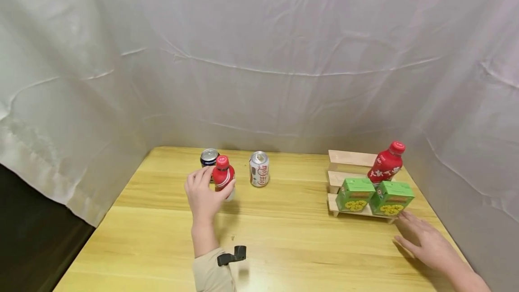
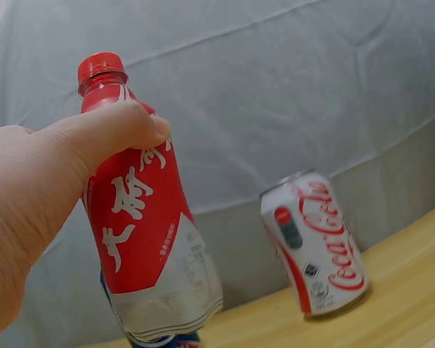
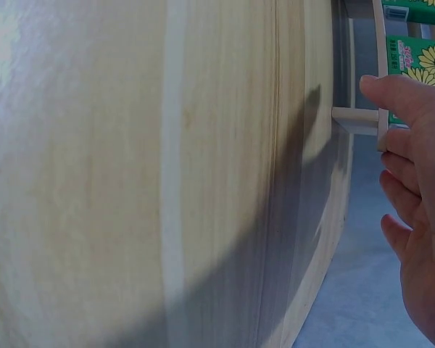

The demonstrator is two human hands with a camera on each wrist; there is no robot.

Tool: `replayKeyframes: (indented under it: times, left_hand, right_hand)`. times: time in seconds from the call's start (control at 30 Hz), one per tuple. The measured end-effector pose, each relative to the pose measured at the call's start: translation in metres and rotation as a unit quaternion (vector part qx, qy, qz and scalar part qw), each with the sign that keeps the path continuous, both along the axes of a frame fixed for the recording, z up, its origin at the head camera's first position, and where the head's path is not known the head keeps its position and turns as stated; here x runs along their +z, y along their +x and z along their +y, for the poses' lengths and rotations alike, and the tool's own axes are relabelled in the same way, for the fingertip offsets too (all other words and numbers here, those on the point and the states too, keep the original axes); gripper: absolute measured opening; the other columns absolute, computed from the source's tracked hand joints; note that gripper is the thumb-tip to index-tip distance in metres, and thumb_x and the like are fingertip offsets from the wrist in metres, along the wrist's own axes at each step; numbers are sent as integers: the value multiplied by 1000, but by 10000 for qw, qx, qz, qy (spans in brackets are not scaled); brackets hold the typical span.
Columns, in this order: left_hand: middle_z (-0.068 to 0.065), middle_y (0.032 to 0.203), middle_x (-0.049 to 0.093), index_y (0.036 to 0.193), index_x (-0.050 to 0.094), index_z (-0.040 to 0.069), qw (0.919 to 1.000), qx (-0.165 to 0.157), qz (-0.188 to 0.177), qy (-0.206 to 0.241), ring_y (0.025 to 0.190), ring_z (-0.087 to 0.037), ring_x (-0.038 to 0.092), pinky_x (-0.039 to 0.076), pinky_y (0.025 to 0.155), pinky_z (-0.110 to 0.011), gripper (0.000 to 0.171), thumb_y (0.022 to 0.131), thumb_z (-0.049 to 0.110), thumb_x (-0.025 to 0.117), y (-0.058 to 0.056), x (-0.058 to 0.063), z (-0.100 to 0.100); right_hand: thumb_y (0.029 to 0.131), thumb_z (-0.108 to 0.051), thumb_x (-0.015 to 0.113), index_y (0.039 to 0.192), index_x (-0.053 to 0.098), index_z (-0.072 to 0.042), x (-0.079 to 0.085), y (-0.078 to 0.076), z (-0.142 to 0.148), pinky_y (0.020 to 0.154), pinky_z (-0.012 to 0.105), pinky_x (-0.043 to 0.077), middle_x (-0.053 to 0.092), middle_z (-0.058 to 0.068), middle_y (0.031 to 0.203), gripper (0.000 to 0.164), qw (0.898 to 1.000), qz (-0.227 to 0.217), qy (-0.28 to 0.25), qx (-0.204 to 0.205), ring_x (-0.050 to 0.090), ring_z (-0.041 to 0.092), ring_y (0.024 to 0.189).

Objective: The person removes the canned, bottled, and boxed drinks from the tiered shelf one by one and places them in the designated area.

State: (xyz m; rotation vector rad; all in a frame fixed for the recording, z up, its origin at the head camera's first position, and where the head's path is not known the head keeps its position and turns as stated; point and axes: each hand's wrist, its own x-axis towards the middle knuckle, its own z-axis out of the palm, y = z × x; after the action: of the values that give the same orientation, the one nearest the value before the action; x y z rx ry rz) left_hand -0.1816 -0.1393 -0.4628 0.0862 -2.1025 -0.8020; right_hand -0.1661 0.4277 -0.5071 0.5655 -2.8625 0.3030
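My left hand [image 1: 204, 196] grips a red-capped plastic bottle [image 1: 222, 175] with a red label round its upper part. In the left wrist view the thumb crosses the label just below the neck, and the other fingers are hidden behind the bottle [image 2: 141, 225]. My right hand [image 1: 431, 243] lies with loosely extended fingers by the front right corner of a stepped wooden rack [image 1: 352, 157]. Its fingertips are right at that corner, below a green drink carton [image 1: 392, 198]. A second green carton [image 1: 356, 195] stands beside it on the lowest step.
Another red bottle [image 1: 385, 166] stands on the rack behind the cartons. A white Coca-Cola can [image 1: 259, 169] is upright to the right of the held bottle. Behind that bottle stands a dark can [image 1: 208, 156], partly covered. Grey curtain [image 1: 259, 57] surrounds the wooden table [image 1: 292, 233].
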Motion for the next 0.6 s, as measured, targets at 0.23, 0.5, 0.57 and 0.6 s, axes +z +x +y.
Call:
replayKeyframes:
  times: [0.23, 0.5, 0.57, 0.6]
  left_hand:
    - [-14, 115, 67, 109, 68, 6, 9982, 398, -371, 244, 107, -34, 48, 33, 94, -54, 58, 67, 43, 85, -2, -13, -10]
    - [-14, 123, 63, 117, 66, 7, 9912, 628, -967, 649, 112, -35, 45, 30, 99, -54, 63, 69, 44, 83, 0, -27, -18]
    - [-14, 125, 62, 118, 65, 8, 9897, 664, -1025, 751, 112, -35, 44, 29, 99, -54, 63, 70, 44, 83, 1, -30, -19]
    - [-14, 125, 61, 119, 65, 9, 9890, 687, -1050, 789, 113, -34, 44, 29, 99, -53, 63, 70, 45, 83, 1, -31, -20]
  right_hand:
    - [85, -35, 72, 130, 55, 9, -2, 0, 1, 103, 3, -18, 50, 34, 135, 64, 10000, 2, -3, 8, 50, 53, 118]
    - [85, -36, 72, 130, 55, 7, -2, 0, 2, 102, 3, -19, 50, 33, 136, 64, 10000, -14, -11, -16, 50, 52, 118]
    - [85, -36, 73, 130, 56, 7, -2, 1, 2, 102, 2, -18, 50, 33, 136, 64, 10000, 10, -12, -14, 50, 52, 118]
    - [85, -35, 73, 130, 56, 7, -2, 1, 2, 102, 2, -18, 50, 33, 136, 64, 10000, 26, -15, -10, 50, 52, 118]
